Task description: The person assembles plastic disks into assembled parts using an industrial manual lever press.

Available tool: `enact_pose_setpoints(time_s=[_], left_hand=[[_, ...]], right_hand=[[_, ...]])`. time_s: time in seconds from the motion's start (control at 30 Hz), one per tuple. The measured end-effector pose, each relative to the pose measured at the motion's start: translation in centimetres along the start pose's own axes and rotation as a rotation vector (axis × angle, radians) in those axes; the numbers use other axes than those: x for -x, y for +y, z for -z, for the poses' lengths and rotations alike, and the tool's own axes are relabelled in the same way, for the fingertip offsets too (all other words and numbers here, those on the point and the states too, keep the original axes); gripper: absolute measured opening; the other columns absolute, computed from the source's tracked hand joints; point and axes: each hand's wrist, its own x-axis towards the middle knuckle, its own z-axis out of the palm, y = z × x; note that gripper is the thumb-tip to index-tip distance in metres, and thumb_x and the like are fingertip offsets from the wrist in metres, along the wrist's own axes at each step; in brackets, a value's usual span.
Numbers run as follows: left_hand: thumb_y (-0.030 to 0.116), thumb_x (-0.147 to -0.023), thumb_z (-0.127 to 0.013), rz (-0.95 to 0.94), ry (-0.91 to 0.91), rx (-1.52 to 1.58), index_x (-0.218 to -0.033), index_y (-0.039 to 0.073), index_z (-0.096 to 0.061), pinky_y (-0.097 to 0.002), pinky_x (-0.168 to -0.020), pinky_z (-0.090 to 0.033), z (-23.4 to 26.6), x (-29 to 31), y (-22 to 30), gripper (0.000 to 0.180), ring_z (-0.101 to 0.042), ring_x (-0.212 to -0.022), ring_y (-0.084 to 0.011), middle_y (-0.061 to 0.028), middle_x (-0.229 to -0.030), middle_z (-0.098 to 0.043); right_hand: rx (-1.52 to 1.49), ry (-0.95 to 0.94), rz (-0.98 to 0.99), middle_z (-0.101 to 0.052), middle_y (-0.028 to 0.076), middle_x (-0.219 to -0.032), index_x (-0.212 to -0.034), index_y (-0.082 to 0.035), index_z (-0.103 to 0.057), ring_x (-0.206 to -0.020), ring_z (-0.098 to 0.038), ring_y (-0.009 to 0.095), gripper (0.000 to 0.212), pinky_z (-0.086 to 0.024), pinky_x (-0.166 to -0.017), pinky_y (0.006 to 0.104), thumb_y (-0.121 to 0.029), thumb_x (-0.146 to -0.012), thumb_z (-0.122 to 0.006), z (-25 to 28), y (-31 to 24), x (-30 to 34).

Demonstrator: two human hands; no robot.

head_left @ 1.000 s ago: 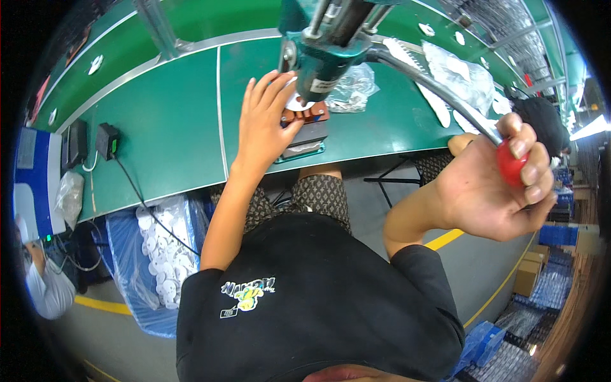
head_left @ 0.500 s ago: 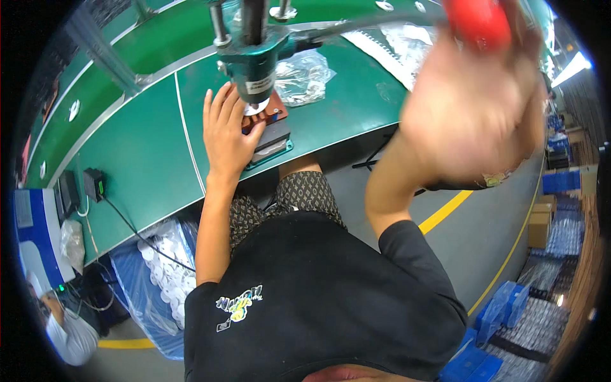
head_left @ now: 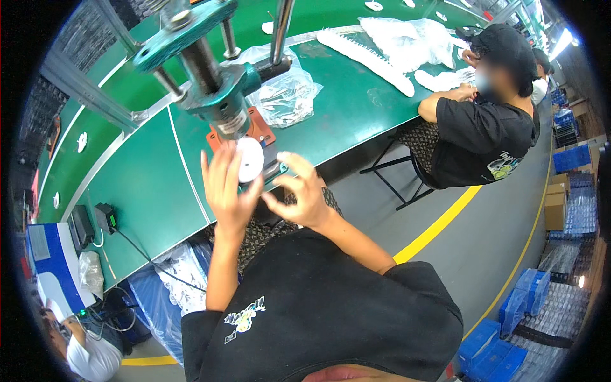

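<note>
A round white disc [head_left: 252, 163] with a small hole in its middle stands tilted against the fingers of my left hand [head_left: 226, 191], its thumb at the lower rim. Just to the right, my right hand [head_left: 305, 196] is raised with fingers apart and curved, holding nothing. Both hands are in front of a green hand press [head_left: 219, 89], whose lever [head_left: 282, 32] points up. Under the press head sits an orange-brown fixture block [head_left: 259, 128], partly hidden by the disc and my left hand.
Behind the press lies a clear bag of white parts [head_left: 289, 95] on the green table [head_left: 146, 184]. A blue-lined container [head_left: 153, 299] of white pieces stands below at left. One co-worker [head_left: 503, 121] sits at right; another person [head_left: 95, 350] is at lower left.
My right hand has let go of the red-knobbed lever and come down beside my left. The left hand has drawn back from the fixture with the white disc. The view has shifted.
</note>
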Motion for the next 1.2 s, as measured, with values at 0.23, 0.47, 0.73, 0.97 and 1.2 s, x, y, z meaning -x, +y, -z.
enact_pose_setpoints(time_s=[0.23,0.47,0.73,0.97,1.2], left_hand=[[0.021,-0.085,-0.068,0.778,-0.104,0.718,-0.115,-0.006,-0.065,-0.0321,-0.091,-0.047,4.2,4.9,4.0,0.040,-0.062,-0.100,-0.0192,-0.0127,-0.107,-0.067],[0.018,-0.090,-0.064,0.921,-0.217,0.889,-0.116,-0.007,-0.064,-0.0303,-0.089,-0.048,5.0,2.6,4.9,0.036,-0.062,-0.098,-0.0165,-0.0100,-0.104,-0.068],[0.004,-0.095,-0.050,0.608,0.195,0.079,-0.084,-0.006,-0.065,-0.0335,-0.067,-0.050,12.2,8.8,-2.1,0.021,-0.061,-0.073,-0.0236,-0.0130,-0.078,-0.065],[0.023,-0.103,-0.049,1.140,0.502,-0.457,-0.100,-0.006,-0.067,-0.0336,-0.080,-0.051,21.2,23.2,-9.4,0.034,-0.063,-0.081,-0.0246,-0.0145,-0.089,-0.067],[0.034,-0.091,-0.064,1.488,-0.426,-0.713,-0.134,-0.006,-0.044,-0.0469,-0.107,-0.035,27.1,66.6,-7.7,0.062,-0.045,-0.125,-0.0414,-0.0281,-0.135,-0.047]], right_hand=[[-0.118,-0.156,0.217,-0.056,0.013,-0.130,-0.112,-0.008,-0.052,-0.119,-0.056,0.030,0.047,-0.048,-0.099,0.0433,-0.019,-0.076,-0.080,0.9,-0.4,-0.2],[-0.205,-0.151,0.136,-0.059,0.014,-0.119,-0.108,-0.007,-0.058,-0.104,-0.063,0.031,0.054,-0.052,-0.089,0.0414,-0.015,-0.064,-0.088,1.3,1.3,-1.1],[0.385,0.066,-0.349,-0.057,0.017,-0.107,-0.103,-0.004,-0.055,-0.102,-0.054,0.036,0.047,-0.043,-0.092,0.0435,-0.018,-0.067,-0.082,2.2,21.0,-11.7],[0.491,-0.270,-0.560,-0.061,0.019,-0.107,-0.106,-0.005,-0.058,-0.107,-0.055,0.037,0.052,-0.043,-0.094,0.0463,-0.024,-0.065,-0.085,-2.2,31.4,-14.2],[0.308,-0.543,-0.503,-0.066,0.023,-0.099,-0.109,0.001,-0.067,-0.100,-0.063,0.033,0.034,-0.049,-0.089,0.0400,-0.019,-0.082,-0.070,5.1,36.3,-2.7]])
